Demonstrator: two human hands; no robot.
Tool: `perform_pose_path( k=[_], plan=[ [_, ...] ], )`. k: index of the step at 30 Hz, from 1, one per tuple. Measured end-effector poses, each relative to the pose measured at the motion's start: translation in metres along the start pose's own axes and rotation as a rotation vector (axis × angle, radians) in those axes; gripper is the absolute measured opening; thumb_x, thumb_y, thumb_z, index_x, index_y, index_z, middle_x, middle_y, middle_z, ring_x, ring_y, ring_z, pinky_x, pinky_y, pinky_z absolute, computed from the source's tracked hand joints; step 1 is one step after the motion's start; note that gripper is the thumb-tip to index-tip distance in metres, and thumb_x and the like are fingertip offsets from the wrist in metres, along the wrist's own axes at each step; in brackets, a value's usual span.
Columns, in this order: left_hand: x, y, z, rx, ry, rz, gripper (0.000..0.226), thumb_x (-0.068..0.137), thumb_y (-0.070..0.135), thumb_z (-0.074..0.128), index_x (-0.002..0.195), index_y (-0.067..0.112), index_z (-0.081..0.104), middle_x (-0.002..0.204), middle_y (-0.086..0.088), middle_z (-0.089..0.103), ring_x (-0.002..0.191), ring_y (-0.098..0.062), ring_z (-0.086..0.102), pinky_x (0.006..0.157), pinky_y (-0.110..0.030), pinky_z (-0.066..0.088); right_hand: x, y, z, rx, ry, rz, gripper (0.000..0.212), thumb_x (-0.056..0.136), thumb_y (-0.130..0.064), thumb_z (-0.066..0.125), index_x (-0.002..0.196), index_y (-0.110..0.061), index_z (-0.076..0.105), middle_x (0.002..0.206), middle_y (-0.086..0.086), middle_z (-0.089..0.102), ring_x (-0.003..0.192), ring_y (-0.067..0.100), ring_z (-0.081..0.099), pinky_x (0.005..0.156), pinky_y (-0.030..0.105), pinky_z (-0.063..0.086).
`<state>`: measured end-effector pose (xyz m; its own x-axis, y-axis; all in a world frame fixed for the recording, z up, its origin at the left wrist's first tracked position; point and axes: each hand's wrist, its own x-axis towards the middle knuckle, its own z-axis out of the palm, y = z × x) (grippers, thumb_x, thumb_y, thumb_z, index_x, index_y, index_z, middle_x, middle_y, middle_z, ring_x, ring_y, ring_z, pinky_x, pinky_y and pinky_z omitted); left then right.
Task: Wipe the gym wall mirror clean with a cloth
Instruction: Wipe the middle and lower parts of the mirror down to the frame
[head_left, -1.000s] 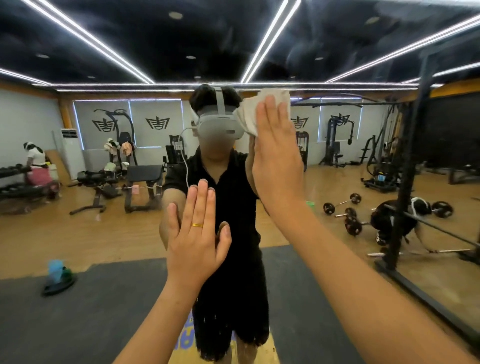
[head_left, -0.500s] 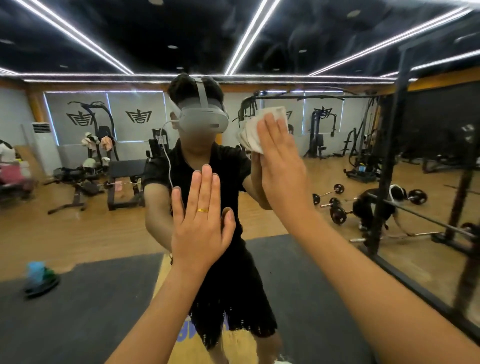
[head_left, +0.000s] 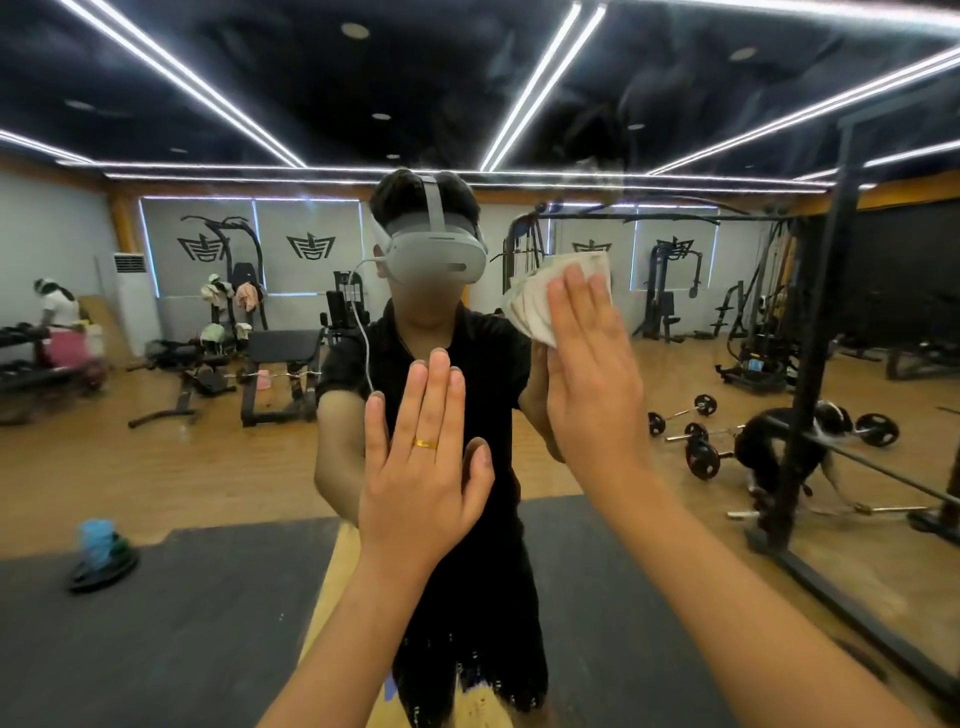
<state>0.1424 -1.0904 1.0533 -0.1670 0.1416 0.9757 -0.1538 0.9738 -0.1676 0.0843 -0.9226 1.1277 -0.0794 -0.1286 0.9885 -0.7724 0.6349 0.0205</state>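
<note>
The wall mirror (head_left: 218, 467) fills the whole view and reflects the gym and me. My right hand (head_left: 592, 384) lies flat with straight fingers, pressing a folded off-white cloth (head_left: 535, 296) against the glass at about face height, right of my reflection. Most of the cloth is hidden behind the hand. My left hand (head_left: 426, 462), wearing a gold ring, rests flat and open on the mirror lower down, in front of my reflected chest. Faint smears show on the glass near the top (head_left: 592, 171).
Everything else is reflection: a black rack frame (head_left: 821, 364) at right, barbells and plates (head_left: 696, 436) on the wooden floor, benches (head_left: 280, 364) at left, another person (head_left: 60, 322) far left, a blue object (head_left: 98, 545) on the dark mat.
My right hand has slid the cloth down and to the right across the glass. The left hand stays flat on the mirror in much the same place.
</note>
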Motion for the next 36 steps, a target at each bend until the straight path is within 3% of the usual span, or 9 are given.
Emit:
perform_pose_path(
  k=[4,8,13,18,24,28,31,34,36],
  plan=[
    [-0.002,-0.001,0.002,0.005,-0.003,-0.004,0.068,0.104,0.036,0.042,0.161,0.003,0.028,0.169,-0.016,0.024,0.157,-0.03,0.022,0.127,-0.057,0.016,0.048,0.007,-0.01,0.005,0.006,-0.022,0.053,0.105,-0.011,0.043,0.158,-0.006,0.036,0.166,0.013,0.032,0.156,0.026,0.02,0.121,0.056,0.033],
    [0.0,-0.001,0.004,0.001,0.009,0.004,0.068,0.104,0.037,0.042,0.161,0.003,0.028,0.169,-0.016,0.023,0.158,-0.029,0.021,0.126,-0.058,0.016,0.085,0.001,-0.009,0.061,0.075,0.082,0.056,0.103,-0.014,0.037,0.159,-0.008,0.033,0.167,0.011,0.028,0.156,0.028,0.018,0.122,0.057,0.032],
    [0.0,0.0,0.006,0.0,0.015,0.004,0.067,0.104,0.037,0.043,0.16,0.003,0.03,0.169,-0.015,0.023,0.158,-0.029,0.02,0.127,-0.057,0.015,0.028,-0.01,0.007,-0.009,0.08,0.057,0.06,0.102,0.001,0.053,0.159,-0.006,0.033,0.167,0.012,0.029,0.157,0.028,0.019,0.13,0.041,0.012],
    [0.001,0.003,0.005,-0.01,0.019,0.002,0.066,0.105,0.036,0.043,0.161,0.003,0.029,0.169,-0.015,0.024,0.158,-0.028,0.02,0.127,-0.056,0.014,0.028,0.005,0.001,0.03,0.043,0.023,0.062,0.102,0.002,0.052,0.159,-0.006,0.031,0.168,0.01,0.028,0.158,0.026,0.017,0.129,0.047,0.019],
    [0.002,-0.002,0.001,-0.034,0.012,0.006,0.065,0.105,0.036,0.042,0.159,0.003,0.032,0.169,-0.014,0.026,0.158,-0.028,0.02,0.128,-0.055,0.013,0.036,-0.005,0.002,0.075,0.018,0.084,0.059,0.104,-0.006,0.042,0.161,-0.008,0.025,0.17,0.01,0.022,0.159,0.024,0.01,0.13,0.042,0.008],
    [0.002,-0.005,-0.001,-0.042,0.0,-0.003,0.065,0.104,0.035,0.044,0.159,0.002,0.033,0.169,-0.014,0.025,0.158,-0.027,0.018,0.127,-0.056,0.014,0.02,-0.001,-0.006,0.073,-0.042,0.043,0.057,0.105,-0.01,0.039,0.161,-0.007,0.028,0.169,0.009,0.023,0.159,0.024,0.012,0.128,0.052,0.021],
    [0.0,-0.002,-0.001,-0.037,-0.007,-0.011,0.066,0.104,0.035,0.044,0.159,0.002,0.032,0.17,-0.014,0.023,0.159,-0.027,0.017,0.127,-0.055,0.012,0.006,0.009,-0.009,0.021,-0.08,-0.024,0.059,0.105,-0.005,0.047,0.16,-0.006,0.029,0.169,0.01,0.025,0.159,0.024,0.013,0.126,0.052,0.023],
    [0.001,0.0,0.0,-0.008,-0.018,-0.01,0.067,0.104,0.035,0.042,0.16,0.002,0.029,0.17,-0.015,0.022,0.159,-0.028,0.016,0.127,-0.056,0.012,0.028,0.017,-0.015,-0.005,-0.068,-0.037,0.062,0.103,-0.003,0.053,0.16,-0.007,0.029,0.169,0.01,0.025,0.157,0.02,0.01,0.127,0.05,0.022],
    [0.001,0.0,0.001,0.004,-0.025,-0.01,0.067,0.104,0.035,0.041,0.161,0.002,0.028,0.17,-0.016,0.021,0.159,-0.029,0.016,0.127,-0.058,0.014,0.058,0.018,-0.02,0.015,-0.052,-0.011,0.058,0.105,-0.008,0.046,0.161,-0.008,0.028,0.169,0.011,0.023,0.157,0.021,0.011,0.121,0.057,0.033]
  ],
)
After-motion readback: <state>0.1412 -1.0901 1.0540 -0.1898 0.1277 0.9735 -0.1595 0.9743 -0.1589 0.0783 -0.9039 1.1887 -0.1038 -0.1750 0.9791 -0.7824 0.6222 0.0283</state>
